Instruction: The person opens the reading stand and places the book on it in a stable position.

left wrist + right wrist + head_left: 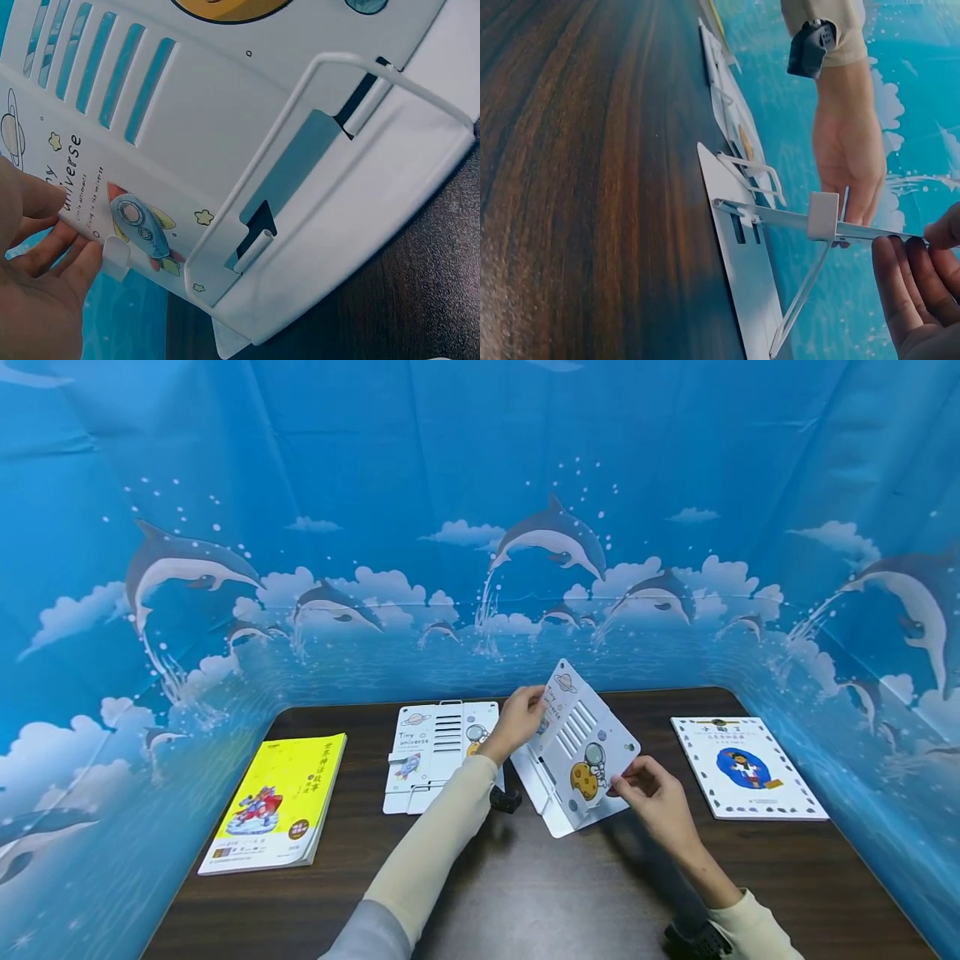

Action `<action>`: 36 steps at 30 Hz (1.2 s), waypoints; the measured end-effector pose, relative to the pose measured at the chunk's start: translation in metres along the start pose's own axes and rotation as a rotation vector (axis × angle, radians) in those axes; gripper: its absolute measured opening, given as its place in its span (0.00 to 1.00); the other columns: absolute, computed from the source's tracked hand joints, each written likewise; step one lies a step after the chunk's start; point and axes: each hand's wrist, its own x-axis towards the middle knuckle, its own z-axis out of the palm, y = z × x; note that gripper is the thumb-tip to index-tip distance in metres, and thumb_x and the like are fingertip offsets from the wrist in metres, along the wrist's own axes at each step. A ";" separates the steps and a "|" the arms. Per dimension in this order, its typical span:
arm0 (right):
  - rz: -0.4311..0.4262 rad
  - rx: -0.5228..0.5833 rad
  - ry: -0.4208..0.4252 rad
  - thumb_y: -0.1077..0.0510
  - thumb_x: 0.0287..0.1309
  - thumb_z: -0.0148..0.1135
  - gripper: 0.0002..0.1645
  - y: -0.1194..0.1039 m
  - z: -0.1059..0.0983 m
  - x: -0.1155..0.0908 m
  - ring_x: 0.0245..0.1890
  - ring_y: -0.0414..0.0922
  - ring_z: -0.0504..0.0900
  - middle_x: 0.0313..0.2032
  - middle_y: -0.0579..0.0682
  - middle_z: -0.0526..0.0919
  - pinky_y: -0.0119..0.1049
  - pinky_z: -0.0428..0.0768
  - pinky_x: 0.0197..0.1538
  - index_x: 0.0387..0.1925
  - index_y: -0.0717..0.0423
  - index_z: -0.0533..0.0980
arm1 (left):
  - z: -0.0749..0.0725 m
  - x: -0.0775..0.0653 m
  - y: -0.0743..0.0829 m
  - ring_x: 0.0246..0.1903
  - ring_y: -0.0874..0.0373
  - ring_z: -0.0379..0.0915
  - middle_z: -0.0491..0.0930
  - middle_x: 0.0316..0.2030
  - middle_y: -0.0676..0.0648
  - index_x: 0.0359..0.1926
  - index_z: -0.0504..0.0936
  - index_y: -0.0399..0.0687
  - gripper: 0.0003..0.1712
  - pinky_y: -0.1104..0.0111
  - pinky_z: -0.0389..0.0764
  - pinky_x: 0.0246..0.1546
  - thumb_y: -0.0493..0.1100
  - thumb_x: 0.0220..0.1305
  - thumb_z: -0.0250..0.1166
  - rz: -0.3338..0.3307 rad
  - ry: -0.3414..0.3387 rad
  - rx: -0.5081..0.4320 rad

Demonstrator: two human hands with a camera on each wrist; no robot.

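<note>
White, slotted, cartoon-printed bookstand [581, 760]

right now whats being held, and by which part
A white, space-printed folding stand: left hand and right hand pinch opposite edges of its raised panel.

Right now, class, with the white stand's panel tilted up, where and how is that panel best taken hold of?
Likely best is to pinch the thin panel at its opposite side edges, coming from left and right, as the left grip and right grip do. It tilts up from its base, so both faces are reachable at those edges; its broad middle is flat.
</note>
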 end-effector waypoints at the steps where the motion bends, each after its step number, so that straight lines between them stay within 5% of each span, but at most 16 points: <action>1: 0.007 -0.005 0.008 0.68 0.70 0.66 0.10 0.000 0.000 0.001 0.36 0.37 0.89 0.43 0.66 0.85 0.32 0.89 0.44 0.49 0.69 0.76 | -0.001 0.000 -0.001 0.65 0.53 0.77 0.75 0.66 0.43 0.78 0.70 0.46 0.26 0.62 0.82 0.63 0.42 0.85 0.53 0.001 0.003 0.001; 8: 0.081 -0.124 0.100 0.68 0.71 0.65 0.09 0.003 -0.007 0.011 0.36 0.31 0.85 0.44 0.65 0.85 0.24 0.85 0.42 0.49 0.68 0.77 | -0.003 -0.002 -0.008 0.64 0.51 0.78 0.79 0.63 0.43 0.72 0.76 0.43 0.23 0.59 0.81 0.65 0.37 0.82 0.55 0.014 0.072 0.009; 16: 0.122 -0.260 0.188 0.63 0.71 0.66 0.12 0.010 -0.027 0.038 0.34 0.28 0.79 0.44 0.65 0.85 0.17 0.79 0.38 0.50 0.67 0.78 | -0.008 -0.002 -0.016 0.50 0.49 0.82 0.85 0.50 0.40 0.58 0.82 0.37 0.14 0.59 0.84 0.55 0.33 0.73 0.65 0.027 0.198 -0.002; 25: 0.064 -0.388 0.173 0.62 0.73 0.64 0.15 0.022 -0.038 0.087 0.46 0.58 0.85 0.48 0.68 0.85 0.15 0.73 0.36 0.54 0.69 0.79 | -0.016 -0.009 -0.032 0.45 0.54 0.80 0.83 0.47 0.42 0.54 0.81 0.39 0.12 0.61 0.84 0.49 0.36 0.72 0.69 0.003 0.193 -0.036; 36: 0.043 -0.426 0.163 0.59 0.75 0.64 0.17 0.031 -0.025 0.144 0.46 0.59 0.87 0.47 0.67 0.87 0.31 0.84 0.39 0.55 0.68 0.81 | -0.025 -0.016 -0.032 0.44 0.53 0.79 0.83 0.46 0.42 0.51 0.80 0.39 0.11 0.62 0.83 0.47 0.37 0.72 0.70 -0.036 0.240 -0.034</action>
